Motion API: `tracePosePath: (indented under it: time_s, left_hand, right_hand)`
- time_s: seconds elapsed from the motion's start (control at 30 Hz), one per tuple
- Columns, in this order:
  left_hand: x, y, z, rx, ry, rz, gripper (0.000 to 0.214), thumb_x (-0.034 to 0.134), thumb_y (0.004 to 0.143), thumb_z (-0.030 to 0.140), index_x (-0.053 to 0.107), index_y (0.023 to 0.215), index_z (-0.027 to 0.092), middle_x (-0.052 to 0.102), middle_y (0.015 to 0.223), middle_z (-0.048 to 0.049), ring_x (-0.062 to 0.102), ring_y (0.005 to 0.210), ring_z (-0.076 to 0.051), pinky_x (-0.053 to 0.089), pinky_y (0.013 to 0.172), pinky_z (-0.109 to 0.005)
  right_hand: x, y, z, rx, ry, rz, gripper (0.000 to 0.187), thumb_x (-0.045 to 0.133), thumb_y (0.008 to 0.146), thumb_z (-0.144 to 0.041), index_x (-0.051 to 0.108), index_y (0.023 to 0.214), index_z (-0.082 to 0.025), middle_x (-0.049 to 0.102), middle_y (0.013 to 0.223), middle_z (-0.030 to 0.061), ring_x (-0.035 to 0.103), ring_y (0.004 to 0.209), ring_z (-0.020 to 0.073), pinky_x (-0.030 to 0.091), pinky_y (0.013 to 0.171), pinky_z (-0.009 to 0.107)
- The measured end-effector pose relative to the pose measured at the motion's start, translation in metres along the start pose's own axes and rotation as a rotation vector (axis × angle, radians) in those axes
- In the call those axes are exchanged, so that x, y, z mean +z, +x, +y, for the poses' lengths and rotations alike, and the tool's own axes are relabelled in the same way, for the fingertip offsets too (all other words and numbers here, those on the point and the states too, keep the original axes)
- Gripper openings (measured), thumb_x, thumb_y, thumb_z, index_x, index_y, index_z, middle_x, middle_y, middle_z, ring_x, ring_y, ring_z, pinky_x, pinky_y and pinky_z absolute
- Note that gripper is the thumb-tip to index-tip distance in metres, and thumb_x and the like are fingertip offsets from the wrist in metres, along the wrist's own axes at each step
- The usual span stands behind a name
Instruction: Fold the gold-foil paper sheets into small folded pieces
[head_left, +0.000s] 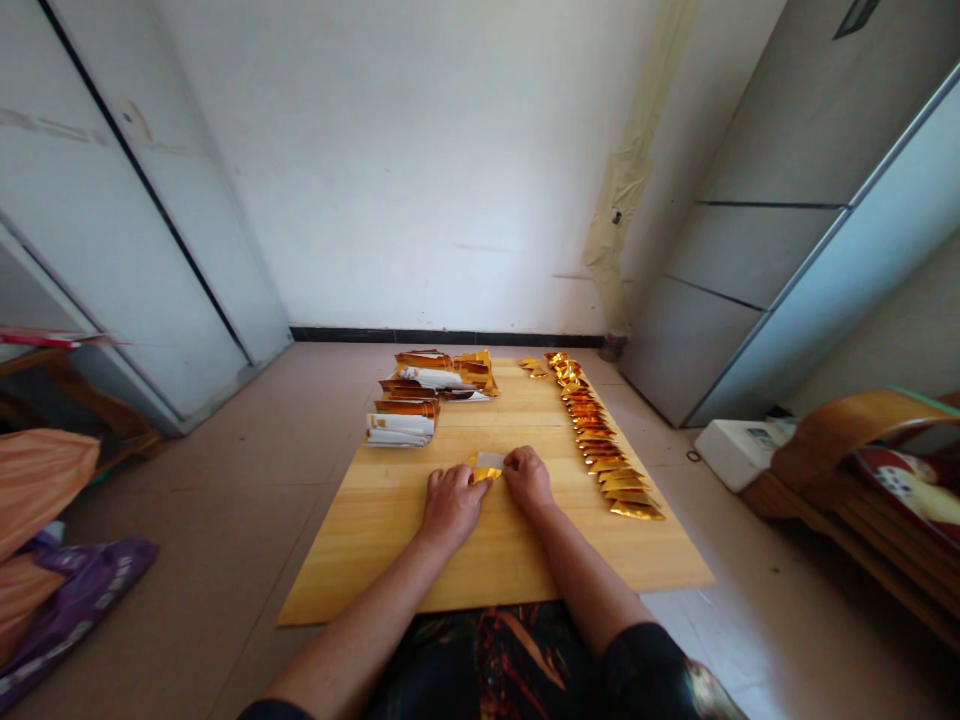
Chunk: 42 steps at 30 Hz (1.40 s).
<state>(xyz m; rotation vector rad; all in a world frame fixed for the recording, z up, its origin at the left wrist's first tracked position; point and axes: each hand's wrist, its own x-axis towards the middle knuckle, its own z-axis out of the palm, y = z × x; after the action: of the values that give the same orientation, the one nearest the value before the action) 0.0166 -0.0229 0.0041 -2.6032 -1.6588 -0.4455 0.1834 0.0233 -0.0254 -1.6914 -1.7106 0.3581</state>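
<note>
Near the middle of the wooden board [390, 545], a small piece of gold foil paper [487, 472] with a whitish side facing up lies between my two hands. My left hand [452, 505] pinches its left edge, fingers bent. At its right edge, my right hand [529, 480] has thumb and fingers closed on it. A long row of folded gold foil pieces [604, 440] runs down the board's right side. Stacks of gold and white paper sheets [401, 430] lie at the back left, folded or curled.
A few loose gold foil pieces [532, 366] lie at the board's back edge. Behind is a white wall [420, 180]. A grey cabinet [720, 270] and a wooden chair [862, 500] stand to the right, a purple bag [90, 600] at left.
</note>
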Motion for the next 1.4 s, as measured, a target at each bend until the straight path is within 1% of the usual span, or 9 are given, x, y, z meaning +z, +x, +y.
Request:
tracePosePath:
  time_s: [0.2, 0.3, 0.37, 0.57, 0.67, 0.83, 1.0, 1.2, 1.4]
  left_hand:
    - [0.007, -0.001, -0.003, -0.003, -0.027, 0.029, 0.026, 0.048, 0.09, 0.028, 0.065, 0.107, 0.037, 0.06, 0.098, -0.005, 0.053, 0.095, -0.021, 0.032, 0.085, -0.039]
    - [0.008, 0.0, -0.004, 0.003, -0.038, 0.043, 0.027, 0.049, 0.089, 0.026, 0.065, 0.108, 0.037, 0.06, 0.098, -0.0054, 0.053, 0.095, -0.022, 0.033, 0.085, -0.039]
    - [0.007, 0.0, -0.004, 0.008, -0.045, 0.047, 0.028, 0.048, 0.089, 0.027, 0.064, 0.11, 0.037, 0.06, 0.097, -0.0059, 0.053, 0.095, -0.022, 0.034, 0.085, -0.04]
    - [0.004, 0.0, -0.004, 0.019, -0.044, 0.042, 0.03, 0.048, 0.088, 0.023, 0.065, 0.108, 0.036, 0.061, 0.1, -0.0059, 0.055, 0.095, -0.022, 0.034, 0.088, -0.042]
    - [0.007, 0.002, -0.007, 0.022, -0.082, 0.057, 0.03, 0.049, 0.086, 0.02, 0.066, 0.106, 0.036, 0.062, 0.103, -0.005, 0.056, 0.097, -0.021, 0.031, 0.094, -0.046]
    - [0.01, 0.013, -0.015, -0.008, -0.169, 0.067, 0.018, 0.053, 0.084, 0.026, 0.068, 0.092, 0.031, 0.065, 0.107, -0.0024, 0.057, 0.1, -0.02, 0.023, 0.1, -0.051]
    - [0.009, 0.024, -0.018, -0.075, -0.229, 0.089, 0.011, 0.057, 0.081, 0.022, 0.067, 0.081, 0.025, 0.069, 0.106, -0.0019, 0.056, 0.106, -0.02, 0.029, 0.096, -0.043]
    - [0.012, 0.026, -0.019, -0.154, -0.27, 0.062, 0.008, 0.059, 0.078, 0.019, 0.066, 0.079, 0.024, 0.068, 0.109, -0.0016, 0.057, 0.106, -0.019, 0.037, 0.09, -0.036]
    - [0.016, 0.027, -0.024, -0.106, -0.354, 0.048, 0.016, 0.058, 0.077, 0.013, 0.068, 0.085, 0.023, 0.069, 0.109, -0.0015, 0.06, 0.105, -0.017, 0.041, 0.094, -0.032]
  right_hand:
    - [-0.001, 0.0, 0.008, -0.04, 0.068, 0.041, 0.018, 0.048, 0.067, -0.005, 0.058, 0.066, -0.019, 0.058, 0.075, 0.002, 0.055, 0.072, 0.0142, 0.043, 0.068, 0.023]
    - [-0.002, -0.003, 0.005, -0.068, 0.058, 0.048, 0.004, 0.058, 0.069, -0.017, 0.059, 0.071, -0.02, 0.057, 0.077, 0.0014, 0.054, 0.071, 0.0144, 0.044, 0.067, 0.024]
    - [-0.002, -0.004, 0.002, -0.097, 0.013, 0.043, 0.008, 0.063, 0.068, -0.022, 0.06, 0.074, -0.02, 0.058, 0.079, 0.0019, 0.054, 0.074, 0.0154, 0.044, 0.069, 0.025]
    - [-0.003, -0.003, 0.001, -0.064, -0.035, 0.016, 0.016, 0.055, 0.072, -0.008, 0.064, 0.08, -0.018, 0.061, 0.083, 0.0045, 0.056, 0.078, 0.016, 0.044, 0.072, 0.025]
    - [-0.007, -0.005, -0.001, -0.161, -0.081, -0.03, 0.021, 0.053, 0.075, -0.006, 0.068, 0.083, -0.019, 0.064, 0.093, 0.0056, 0.056, 0.086, 0.0161, 0.042, 0.077, 0.025]
    - [-0.017, -0.017, -0.011, -0.281, -0.265, -0.128, 0.019, 0.052, 0.087, -0.02, 0.07, 0.089, -0.026, 0.066, 0.1, 0.0036, 0.051, 0.094, 0.0186, 0.038, 0.078, 0.028]
    - [-0.023, -0.03, -0.021, -0.335, -0.335, -0.171, 0.017, 0.053, 0.088, -0.023, 0.07, 0.089, -0.027, 0.065, 0.096, 0.0049, 0.048, 0.095, 0.0206, 0.035, 0.075, 0.03]
    - [-0.023, -0.042, -0.029, -0.385, -0.325, -0.179, 0.015, 0.055, 0.086, -0.024, 0.07, 0.082, -0.025, 0.063, 0.09, 0.0064, 0.049, 0.088, 0.0198, 0.036, 0.074, 0.03]
    - [-0.032, -0.031, -0.012, -0.501, -0.153, -0.338, 0.022, 0.053, 0.084, -0.014, 0.071, 0.091, -0.025, 0.068, 0.088, 0.0028, 0.055, 0.085, 0.0161, 0.039, 0.08, 0.028]
